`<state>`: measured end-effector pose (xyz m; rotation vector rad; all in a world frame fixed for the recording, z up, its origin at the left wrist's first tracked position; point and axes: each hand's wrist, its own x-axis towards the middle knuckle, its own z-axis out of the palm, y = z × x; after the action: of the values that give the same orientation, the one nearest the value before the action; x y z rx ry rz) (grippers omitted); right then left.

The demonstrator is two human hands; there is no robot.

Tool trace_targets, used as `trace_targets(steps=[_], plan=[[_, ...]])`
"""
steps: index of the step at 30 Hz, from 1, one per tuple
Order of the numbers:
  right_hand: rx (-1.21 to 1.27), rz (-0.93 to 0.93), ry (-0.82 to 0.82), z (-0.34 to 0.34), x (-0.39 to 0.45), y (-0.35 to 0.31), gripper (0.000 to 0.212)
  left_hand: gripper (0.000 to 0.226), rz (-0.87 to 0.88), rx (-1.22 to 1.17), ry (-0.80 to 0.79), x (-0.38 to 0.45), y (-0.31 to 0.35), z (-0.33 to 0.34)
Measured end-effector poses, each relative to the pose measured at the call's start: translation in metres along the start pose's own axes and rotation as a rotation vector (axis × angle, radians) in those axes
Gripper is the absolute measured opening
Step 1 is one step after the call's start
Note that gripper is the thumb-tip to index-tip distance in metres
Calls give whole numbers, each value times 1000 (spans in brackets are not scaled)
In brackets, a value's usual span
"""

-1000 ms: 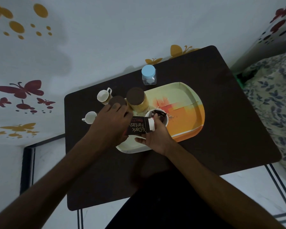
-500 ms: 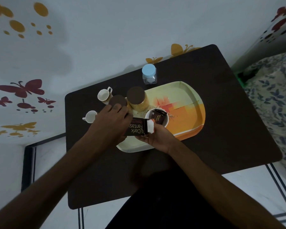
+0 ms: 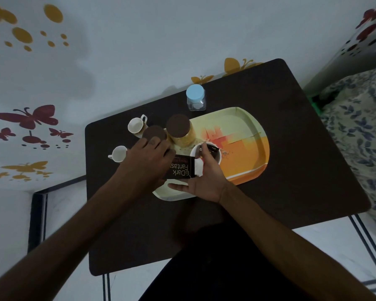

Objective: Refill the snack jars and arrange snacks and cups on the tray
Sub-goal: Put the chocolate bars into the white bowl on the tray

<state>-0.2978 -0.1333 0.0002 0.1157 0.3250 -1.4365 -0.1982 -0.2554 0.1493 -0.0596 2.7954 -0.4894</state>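
Dark biscuit box (image 3: 181, 169) held from its left end by the left hand (image 3: 147, 161), fingers wrapped over it. Right hand (image 3: 206, 177) at the open flap, thumb spread, fingers reaching toward the white bowl (image 3: 205, 156) on the tray (image 3: 243, 148) — likely emptying biscuits; next, tip the rest out. Beyond: two brown-lidded jars (image 3: 178, 129), two cups (image 3: 136, 125), blue-lidded jar (image 3: 195, 99) — dark table (image 3: 302, 148), butterfly-stickered wall (image 3: 26, 117).
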Motion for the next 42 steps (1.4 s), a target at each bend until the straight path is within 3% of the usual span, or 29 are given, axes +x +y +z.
trace_targets(steps=[10,18,26,34,42], plan=[[38,-94,176,-1,2,3,83,66,10,-32,52,1,-1,-4],[29,-17,-21,7,3,0,95,63,29,-12,141,1,-1,-12],[16,-1,-20,6,4,2,89,66,30,-57,140,1,-3,-1],[-43,90,-154,12,-1,-6,105,67,49,-65,213,-2,-9,-5],[-117,32,14,11,-10,-14,85,70,-4,-127,172,-6,-25,15]])
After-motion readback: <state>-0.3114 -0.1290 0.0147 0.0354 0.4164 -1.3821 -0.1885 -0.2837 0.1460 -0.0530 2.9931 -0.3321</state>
